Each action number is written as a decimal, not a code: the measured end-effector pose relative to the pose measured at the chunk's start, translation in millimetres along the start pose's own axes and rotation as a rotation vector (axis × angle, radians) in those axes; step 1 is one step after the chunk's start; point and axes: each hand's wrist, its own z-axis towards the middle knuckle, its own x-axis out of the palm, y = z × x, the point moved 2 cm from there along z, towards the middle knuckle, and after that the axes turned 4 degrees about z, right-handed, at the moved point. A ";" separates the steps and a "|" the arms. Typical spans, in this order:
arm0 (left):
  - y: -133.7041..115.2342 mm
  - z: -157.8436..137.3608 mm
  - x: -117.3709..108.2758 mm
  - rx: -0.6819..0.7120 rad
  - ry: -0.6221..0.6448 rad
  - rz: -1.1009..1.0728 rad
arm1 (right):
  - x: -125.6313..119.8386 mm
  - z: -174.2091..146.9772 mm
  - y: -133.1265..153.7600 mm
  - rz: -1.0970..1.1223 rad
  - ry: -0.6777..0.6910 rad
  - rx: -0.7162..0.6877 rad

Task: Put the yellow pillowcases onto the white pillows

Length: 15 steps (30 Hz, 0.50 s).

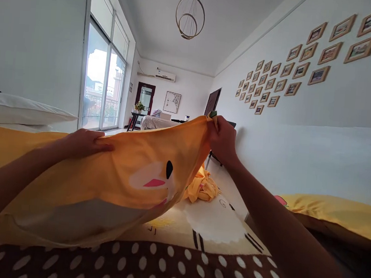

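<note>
Cloth: orange, with white patch, pink shapes, black oval; broad greyish-white area low down. Bundle: same orange. Blanket: dark brown with whitish spots at near edge, cream beyond, white figure with black strokes. Pillow: white. Cover: yellow, reddish-pink motif. Picture frames: light brown. Wall: white.

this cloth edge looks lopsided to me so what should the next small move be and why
I'd probably raise the left hand a little: it sits lower than the right hand, so the top edge of the orange cloth slopes down between them, and lifting would likely level it.
</note>
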 end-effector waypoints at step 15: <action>-218.5 52.1 20.2 0.202 -0.304 -0.387 | -19.8 0.3 52.8 0.201 -0.076 -0.141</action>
